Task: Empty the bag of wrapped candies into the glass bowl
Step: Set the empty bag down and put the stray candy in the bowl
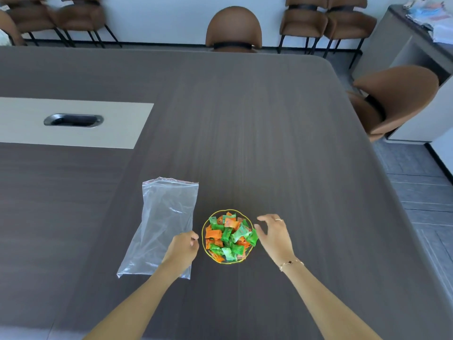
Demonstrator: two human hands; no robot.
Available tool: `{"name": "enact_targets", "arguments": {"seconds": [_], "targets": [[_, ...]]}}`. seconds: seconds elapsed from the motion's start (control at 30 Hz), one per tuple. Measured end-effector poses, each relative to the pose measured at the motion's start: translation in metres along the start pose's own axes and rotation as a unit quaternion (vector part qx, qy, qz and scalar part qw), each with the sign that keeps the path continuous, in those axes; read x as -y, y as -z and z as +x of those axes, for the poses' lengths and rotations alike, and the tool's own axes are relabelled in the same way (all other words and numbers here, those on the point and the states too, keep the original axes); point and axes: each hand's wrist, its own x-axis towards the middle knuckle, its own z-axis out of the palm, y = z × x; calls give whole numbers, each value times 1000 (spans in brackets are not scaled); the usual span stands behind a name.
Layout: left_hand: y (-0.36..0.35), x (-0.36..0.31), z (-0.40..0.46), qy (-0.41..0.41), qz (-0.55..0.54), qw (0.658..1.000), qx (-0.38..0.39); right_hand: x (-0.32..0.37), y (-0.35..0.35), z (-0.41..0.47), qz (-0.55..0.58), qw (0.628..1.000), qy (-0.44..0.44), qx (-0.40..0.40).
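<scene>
So your bag (pixel 166 224) is lying flat on the table (pixel 269 143), just left of the bowl (pixel 227 262), and it looks see-through empty, zip end pointing away from you. The candies (pixel 229 235) are all heaped in the bowl, green and orange wrappers piled up past the gold rim, with one green one poking out over the right edge.

Your left hand (pixel 183 249) sits over the bag's near right corner, right beside the bowl, fingers curled in loosely with the thumb and fingertips close together. Can't really tell if it's pinching the plastic or just resting there. Your right hand (pixel 275 235) is on the other side of the bowl, fingers spread and empty, thumb tip almost on that overhanging green candy, though whether it's actually touching is hard to call. There's a ring (pixel 278 219) on that hand and a bracelet (pixel 291 263) on the wrist.

Brown chairs (pixel 234 29) line the far side, plus one at the right corner.
</scene>
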Motion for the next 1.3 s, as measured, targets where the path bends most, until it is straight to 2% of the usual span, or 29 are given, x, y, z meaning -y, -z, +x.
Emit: {"name": "enact_targets", "arguments": {"seconds": [0.1, 0.17, 0.3, 0.43, 0.83, 1.3], "targets": [[-1, -5, 6, -3, -2, 1000, -3, -23, 8, -1, 53, 989, -127, 49], [-3, -8, 10, -22, 25, 999, 6, -31, 5, -5, 50, 985, -143, 81], [-9, -13, 16, -57, 86, 995, 3, -27, -4, -10, 69, 982, -140, 108], [-12, -22, 17, -51, 109, 993, -12, -19, -11, -4, 79, 982, -132, 105], [-22, -13, 28, -10, 1, 1000, 4, -11, -28, 6, 69, 984, -135, 97], [-25, -13, 27, -28, 38, 999, 1, -15, -43, 9, 64, 983, -151, 79]]}}
